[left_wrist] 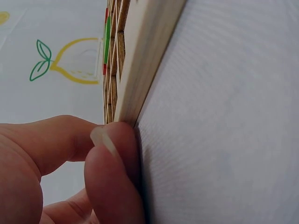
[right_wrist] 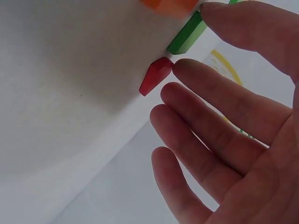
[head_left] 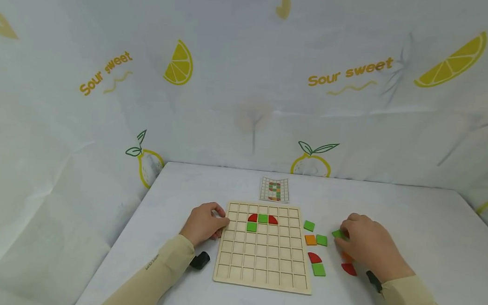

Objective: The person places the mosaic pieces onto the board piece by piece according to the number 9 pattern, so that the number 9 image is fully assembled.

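My left hand [head_left: 206, 222] rests at the left edge of a wooden grid board [head_left: 262, 258], thumb and index fingertips against its side in the left wrist view. On the board sit a green square tile [head_left: 263, 218] between two red quarter-round tiles [head_left: 252, 217], and another green square [head_left: 251, 227] below the left red one. To the board's right, my right hand [head_left: 366, 244] hovers low over loose tiles. Its thumb tip meets a green tile [right_wrist: 187, 35] and its index fingertip meets a red tile [right_wrist: 156, 75]; the fingers are spread and nearly straight.
A patterned card [head_left: 274, 190] lies behind the board. Between board and right hand are green, orange [head_left: 311, 240] and red tiles [head_left: 315, 257]. Another red tile [head_left: 349, 269] lies beneath the right hand. A lemon-printed cloth [head_left: 247, 101] hangs behind the white table [head_left: 184, 177].
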A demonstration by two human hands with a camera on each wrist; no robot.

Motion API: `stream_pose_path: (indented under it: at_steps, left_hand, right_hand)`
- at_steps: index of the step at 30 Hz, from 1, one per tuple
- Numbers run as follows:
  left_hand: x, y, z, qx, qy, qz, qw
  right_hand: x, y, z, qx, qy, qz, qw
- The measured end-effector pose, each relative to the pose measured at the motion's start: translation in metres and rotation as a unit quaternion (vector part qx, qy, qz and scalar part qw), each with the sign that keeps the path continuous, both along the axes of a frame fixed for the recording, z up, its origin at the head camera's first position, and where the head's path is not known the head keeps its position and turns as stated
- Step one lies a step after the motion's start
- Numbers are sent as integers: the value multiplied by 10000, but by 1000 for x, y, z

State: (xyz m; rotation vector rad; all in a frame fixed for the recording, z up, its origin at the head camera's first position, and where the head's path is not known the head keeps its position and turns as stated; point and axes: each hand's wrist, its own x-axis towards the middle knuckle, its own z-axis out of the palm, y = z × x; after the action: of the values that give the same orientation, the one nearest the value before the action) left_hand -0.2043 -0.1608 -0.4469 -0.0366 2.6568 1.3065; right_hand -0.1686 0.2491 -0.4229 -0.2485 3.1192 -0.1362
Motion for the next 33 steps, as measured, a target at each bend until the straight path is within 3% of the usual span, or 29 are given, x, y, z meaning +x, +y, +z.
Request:
stream_pose_path:
  at_steps: [15,24,33]
  left_hand:
    - [0,1,0,-50,-23,40,10000]
    - [-1,1,0,-149,-80,69,9998]
    - [-2,0,-1,-36,-51,41,10000]
  right_hand:
    - [-3,1,-1,-320,-359,-224,9986]
    - [-10,-12,5,-308,-57,122,9994]
    - [-21,-48,11,-473,105,701,9964]
